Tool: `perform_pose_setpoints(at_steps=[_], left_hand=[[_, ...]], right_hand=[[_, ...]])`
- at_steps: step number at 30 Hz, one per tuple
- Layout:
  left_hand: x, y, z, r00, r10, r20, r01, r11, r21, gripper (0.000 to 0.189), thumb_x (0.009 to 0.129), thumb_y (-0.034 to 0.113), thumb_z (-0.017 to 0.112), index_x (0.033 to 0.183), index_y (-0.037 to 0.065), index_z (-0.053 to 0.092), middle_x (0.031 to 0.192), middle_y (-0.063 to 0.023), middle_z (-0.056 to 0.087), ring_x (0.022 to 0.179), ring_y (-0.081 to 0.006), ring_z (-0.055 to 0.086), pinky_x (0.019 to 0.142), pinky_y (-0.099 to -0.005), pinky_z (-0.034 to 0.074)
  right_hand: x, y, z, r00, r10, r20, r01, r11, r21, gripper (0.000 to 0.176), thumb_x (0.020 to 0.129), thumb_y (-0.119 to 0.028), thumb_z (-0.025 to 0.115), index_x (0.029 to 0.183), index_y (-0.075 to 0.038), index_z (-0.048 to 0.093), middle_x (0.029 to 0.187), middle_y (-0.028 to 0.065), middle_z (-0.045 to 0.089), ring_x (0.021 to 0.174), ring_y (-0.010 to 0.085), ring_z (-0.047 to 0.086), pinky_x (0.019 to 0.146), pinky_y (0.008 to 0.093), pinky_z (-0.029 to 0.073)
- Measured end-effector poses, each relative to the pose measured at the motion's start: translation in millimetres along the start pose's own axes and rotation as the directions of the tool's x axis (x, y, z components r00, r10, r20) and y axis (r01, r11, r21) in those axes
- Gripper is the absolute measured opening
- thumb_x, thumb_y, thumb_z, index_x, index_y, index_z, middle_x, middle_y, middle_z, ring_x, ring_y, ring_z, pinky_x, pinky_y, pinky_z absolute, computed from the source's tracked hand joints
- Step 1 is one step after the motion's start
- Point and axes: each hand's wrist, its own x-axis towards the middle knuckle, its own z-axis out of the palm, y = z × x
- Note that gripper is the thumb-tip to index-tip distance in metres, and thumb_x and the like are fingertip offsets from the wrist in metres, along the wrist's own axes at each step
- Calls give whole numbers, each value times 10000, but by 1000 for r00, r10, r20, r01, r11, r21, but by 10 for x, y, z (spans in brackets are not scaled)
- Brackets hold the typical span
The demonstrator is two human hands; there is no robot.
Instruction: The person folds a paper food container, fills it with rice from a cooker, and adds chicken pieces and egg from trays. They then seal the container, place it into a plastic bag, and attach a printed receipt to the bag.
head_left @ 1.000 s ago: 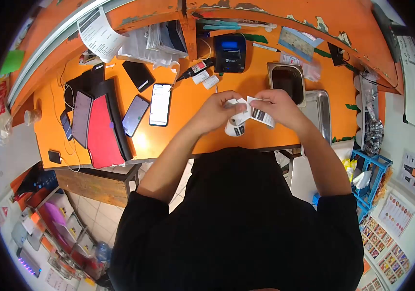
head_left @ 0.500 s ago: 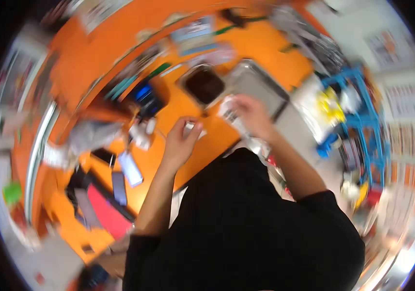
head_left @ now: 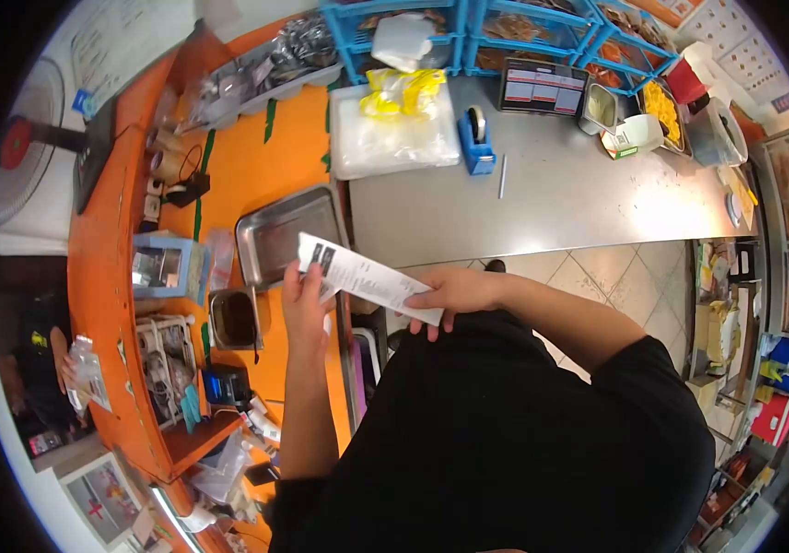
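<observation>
A long white printed receipt (head_left: 367,279) is stretched between my two hands in front of my body. My left hand (head_left: 304,309) pinches its far left end, where dark printed blocks show. Part of another white paper peeks out beside my left fingers. At the other end, my right hand (head_left: 454,290) grips the strip between thumb and fingers. Beyond my left hand, on the orange counter, lie a shallow metal tray (head_left: 288,235) and a smaller deep metal pan (head_left: 234,318) with dark contents.
On the steel table (head_left: 413,217) sit a stack of clear plastic bags (head_left: 394,143), a blue tape dispenser (head_left: 476,143), a tablet screen (head_left: 543,88) and a pan of yellow food (head_left: 661,115). Blue racks (head_left: 403,41) stand behind. Another person's hand (head_left: 70,369) holds a clear bag at the left window.
My view has swung right toward the steel table. My hands were apart, each with white paper; now both hold the receipt stretched between them.
</observation>
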Motion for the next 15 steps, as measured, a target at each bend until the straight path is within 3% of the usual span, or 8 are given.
perform_pose_setpoints(at_steps=[2,3,5,8,9,11,13,15], left_hand=[[132,-6,637,998,-59,3,59,998,-8,208,1043,204,620,1222,107,581,966,6,656,804,-74,621,554,-219,422],[267,-123,843,992,-15,125,25,997,-78,194,1040,177,620,1218,115,576,992,-1,659,821,-90,628,581,-218,452],[396,-426,1424,998,-70,9,70,995,-69,163,1015,134,641,1164,128,576,1034,-6,677,836,-86,623,580,-230,448],[690,-1113,2046,995,-84,52,94,966,-240,132,988,128,671,1089,126,585,1078,-36,709,820,-82,616,566,-227,421],[817,-1315,2191,997,-81,10,81,995,-63,169,972,155,697,1106,124,600,1096,-57,717,841,-117,637,605,-248,454],[1011,-1512,2485,995,-84,-54,90,989,116,209,956,182,724,1124,122,615,1114,-78,725,862,-152,658,644,-269,487],[1215,-1563,2750,977,137,166,-215,662,718,331,939,220,746,1244,149,637,1180,-112,718,1001,-243,677,804,-367,535],[1340,-1573,2882,979,148,141,-200,552,809,512,893,283,806,1346,141,616,1166,-131,733,1047,-303,701,835,-392,549]], right_hand=[[-254,217,-372,999,-26,-42,26,1000,12,327,1099,-274,473,1250,-21,615,944,84,727,716,145,683,615,279,544],[-371,352,-601,997,-23,-75,20,999,-29,323,1098,-270,476,1242,-20,621,908,71,705,672,136,637,592,270,518],[-707,534,-1081,988,-15,-151,8,999,-45,317,1081,-285,512,1175,-20,657,810,38,625,601,111,519,546,254,445],[-1292,892,-1936,895,163,-414,-208,976,-65,269,1018,-271,591,1083,-19,657,822,59,618,672,137,572,600,310,483],[-1431,1238,-2355,922,112,-371,-214,945,-245,252,1001,-252,590,1071,-17,646,816,60,615,708,157,588,631,329,495],[-1786,1619,-2802,850,262,-457,-290,957,9,238,990,-269,581,1057,-58,670,774,43,584,699,174,582,621,332,483],[-1999,1805,-3054,862,308,-403,-278,951,132,244,989,-277,600,1086,-62,664,773,41,582,685,179,577,607,341,482],[-2023,1959,-3212,872,348,-345,-267,927,262,257,987,-286,620,1114,-66,658,772,38,579,671,185,573,593,350,481]])
